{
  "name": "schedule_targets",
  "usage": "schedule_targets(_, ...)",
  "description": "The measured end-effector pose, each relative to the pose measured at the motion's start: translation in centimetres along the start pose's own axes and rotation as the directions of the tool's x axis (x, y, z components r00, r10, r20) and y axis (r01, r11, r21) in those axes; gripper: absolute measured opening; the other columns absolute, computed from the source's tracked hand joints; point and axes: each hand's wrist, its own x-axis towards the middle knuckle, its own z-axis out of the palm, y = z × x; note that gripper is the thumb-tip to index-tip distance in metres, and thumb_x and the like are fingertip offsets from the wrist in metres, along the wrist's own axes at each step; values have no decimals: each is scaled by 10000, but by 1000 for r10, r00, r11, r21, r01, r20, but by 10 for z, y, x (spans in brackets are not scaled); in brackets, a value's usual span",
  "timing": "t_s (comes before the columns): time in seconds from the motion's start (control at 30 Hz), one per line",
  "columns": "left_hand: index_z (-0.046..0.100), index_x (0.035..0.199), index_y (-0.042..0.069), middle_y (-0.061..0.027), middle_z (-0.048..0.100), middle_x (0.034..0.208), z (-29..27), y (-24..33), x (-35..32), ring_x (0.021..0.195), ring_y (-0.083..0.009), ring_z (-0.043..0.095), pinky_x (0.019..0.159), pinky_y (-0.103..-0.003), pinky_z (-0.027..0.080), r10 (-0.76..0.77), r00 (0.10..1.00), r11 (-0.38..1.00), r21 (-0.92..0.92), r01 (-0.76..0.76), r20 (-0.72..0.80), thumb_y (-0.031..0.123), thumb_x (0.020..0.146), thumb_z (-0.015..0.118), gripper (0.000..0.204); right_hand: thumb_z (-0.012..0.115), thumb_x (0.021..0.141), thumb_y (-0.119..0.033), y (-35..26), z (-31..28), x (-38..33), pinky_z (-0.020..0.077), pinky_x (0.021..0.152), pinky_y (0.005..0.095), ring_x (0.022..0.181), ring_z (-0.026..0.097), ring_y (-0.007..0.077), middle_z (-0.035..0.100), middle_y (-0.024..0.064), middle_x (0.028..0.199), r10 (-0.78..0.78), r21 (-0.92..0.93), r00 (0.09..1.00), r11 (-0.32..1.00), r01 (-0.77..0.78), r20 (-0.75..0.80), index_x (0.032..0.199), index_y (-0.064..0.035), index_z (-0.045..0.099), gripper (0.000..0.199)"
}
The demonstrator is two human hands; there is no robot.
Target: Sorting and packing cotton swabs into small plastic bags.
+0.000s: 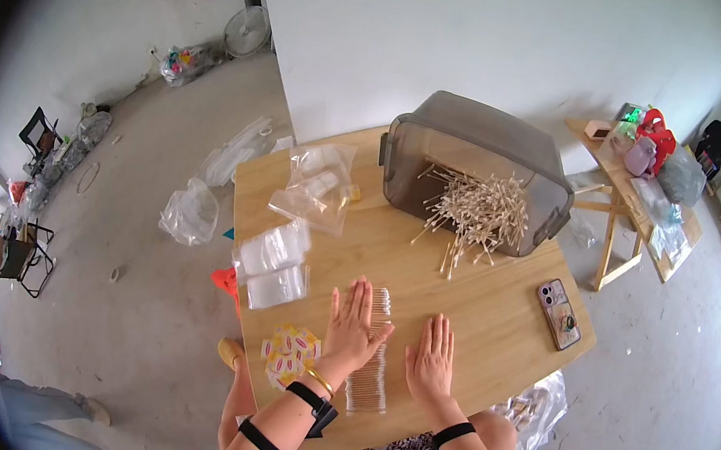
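Note:
A row of cotton swabs (369, 381) lies side by side on the wooden table (492, 333) in front of me. My left hand (352, 326) is flat with fingers stretched out along the left side of the row, its thumb reaching over some swabs. To the right of the row, apart from it, my right hand (430, 360) rests palm down, fingers straight and holding nothing. Beyond the hands, a grey translucent bin (474, 122) lies on its side, with a heap of loose swabs (481, 209) spilling from its mouth.
Clear plastic bags (274, 259) are stacked at the table's left, near small yellow-and-pink paper slips (289, 352). A phone (559, 315) lies near the right edge. A second table (646, 199) holds bags and other items. Another person's legs (52, 421) show at lower left.

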Motion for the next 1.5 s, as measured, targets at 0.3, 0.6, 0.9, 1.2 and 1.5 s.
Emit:
schedule_targets(0.3, 161, 1560, -55, -235, 206, 1629, -47, 3, -134, 1528, -363, 168, 1233, -556, 39, -188, 978, 960, -227, 163, -92, 458, 1025, 407, 781, 505, 991, -269, 8, -13, -3, 141, 1246, 477, 1516, 164, 395, 219, 255, 1611, -50, 76, 998, 996, 47, 37, 1519, 57, 281, 660)
schedule_targets(0.6, 240, 1541, -52, -231, 243, 1615, -23, 30, -241, 1519, -372, 193, 1236, -536, 112, -47, 999, 953, -298, 52, 25, 342, 982, 535, 745, 590, 911, -143, -22, -26, -85, 297, 1178, 498, 1399, 362, 405, 428, 236, 1462, -110, 174, 993, 978, 115, -40, 1400, 9, 456, 530)
schedule_targets(0.9, 334, 1500, -55, -200, 288, 1599, -14, 28, -245, 1511, -334, 234, 1239, -478, 174, -43, 998, 996, -80, 47, 47, 341, 954, 569, 714, 676, 817, -113, -59, -26, -128, 425, 961, 482, 1143, 493, 365, 516, 133, 1224, -212, 199, 977, 958, 207, -1, 1196, -102, 576, 392)
schedule_targets(1.2, 397, 1462, -36, -190, 363, 1557, -8, 26, -246, 1490, -331, 282, 1231, -481, 205, -49, 997, 978, -205, 34, -67, 333, 949, 587, 660, 671, 837, -170, -69, -19, -101, 391, 1051, 500, 1253, 450, 371, 458, 128, 1379, -278, 49, 960, 960, 277, 28, 1266, -162, 613, 433)
schedule_targets(1.5, 390, 1473, -27, -192, 386, 1542, -12, 26, -246, 1475, -334, 312, 1227, -481, 215, -46, 993, 976, -216, 22, -107, 328, 954, 584, 658, 661, 840, -146, -70, -18, -86, 391, 1043, 500, 1260, 451, 366, 473, 115, 1372, -310, 12, 950, 951, 310, 30, 1200, -166, 652, 361)
